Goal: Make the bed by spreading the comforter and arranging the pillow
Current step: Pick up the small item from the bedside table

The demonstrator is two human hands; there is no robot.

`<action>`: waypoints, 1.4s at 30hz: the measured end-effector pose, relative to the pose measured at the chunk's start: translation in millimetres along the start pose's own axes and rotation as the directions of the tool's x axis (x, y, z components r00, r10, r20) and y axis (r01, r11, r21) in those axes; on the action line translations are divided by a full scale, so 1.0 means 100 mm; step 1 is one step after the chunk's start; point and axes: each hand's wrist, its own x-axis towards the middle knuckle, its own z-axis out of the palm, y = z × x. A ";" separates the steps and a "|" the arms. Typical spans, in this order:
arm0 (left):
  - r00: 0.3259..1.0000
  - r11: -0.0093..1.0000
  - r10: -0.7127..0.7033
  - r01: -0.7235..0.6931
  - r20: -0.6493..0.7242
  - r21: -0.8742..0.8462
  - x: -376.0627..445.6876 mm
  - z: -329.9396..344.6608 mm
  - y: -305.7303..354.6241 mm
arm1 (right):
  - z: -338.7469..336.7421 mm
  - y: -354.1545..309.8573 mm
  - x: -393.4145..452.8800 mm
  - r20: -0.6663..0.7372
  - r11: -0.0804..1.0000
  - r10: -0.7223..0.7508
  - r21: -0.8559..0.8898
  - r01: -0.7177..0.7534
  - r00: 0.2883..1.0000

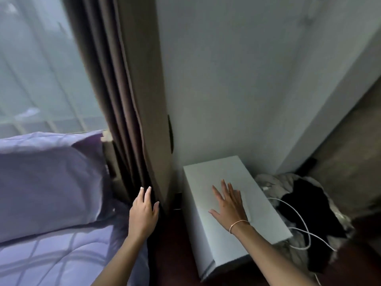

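Observation:
A lilac pillow (47, 182) lies at the head of the bed on the left, against the window. Below it the lilac quilted comforter (61, 256) covers the mattress up to its right edge. My left hand (143, 213) hovers at the bed's right edge, just right of the pillow's corner, fingers apart and holding nothing. My right hand (228, 205) is stretched out flat, fingers spread, over the top of a white box, with a thin bracelet on the wrist. Whether the palm touches the box I cannot tell.
The white box-shaped unit (268, 219) stands on the floor between bed and wall. A brown curtain (127, 100) hangs beside the bed. A white cable (301, 230) and a heap of dark and grey cloth (305, 205) lie to the right.

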 end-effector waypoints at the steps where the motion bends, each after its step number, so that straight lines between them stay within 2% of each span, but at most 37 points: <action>1: 0.999 1.000 0.013 -0.013 0.030 -0.003 0.01 0.12 0.12 | 0.02 0.15 -0.03 0.017 1.000 0.020 0.001 -0.020 1.000; 5: 0.991 0.998 0.053 -0.049 0.124 -0.030 0.00 0.64 0.68 | 0.12 0.82 -0.07 0.085 0.999 0.052 -0.007 -0.051 0.995; 13: 0.925 0.997 -0.045 0.068 0.377 -0.048 -0.16 1.67 1.56 | 0.45 2.11 0.22 0.300 0.999 0.018 0.042 -0.032 0.954; 20: 0.862 0.969 -0.180 0.239 0.473 -0.067 -0.21 2.38 1.87 | 1.01 2.52 0.55 0.409 0.968 0.004 0.229 -0.107 0.912; 23: 0.858 0.942 -0.225 0.313 0.461 -0.124 -0.05 2.70 1.95 | 1.32 2.50 0.69 0.392 0.917 0.046 0.349 -0.195 0.919; 27: 0.891 0.942 -0.227 0.303 0.393 -0.143 0.19 3.10 2.00 | 1.62 2.42 0.84 0.349 0.828 0.141 0.471 -0.304 0.926; 33: 0.907 0.890 -0.281 0.368 0.314 -0.268 0.09 3.54 2.06 | 1.92 2.22 0.85 0.238 0.722 0.148 0.638 -0.269 0.960; 36: 0.903 0.874 -0.302 0.390 0.305 -0.290 -0.01 3.67 2.08 | 1.95 2.13 0.84 0.211 0.666 0.203 0.686 -0.292 0.956; 42: 0.894 0.805 -0.383 0.446 0.231 -0.392 0.03 3.71 2.21 | 2.01 2.08 0.85 0.241 0.383 0.324 0.851 -0.359 0.915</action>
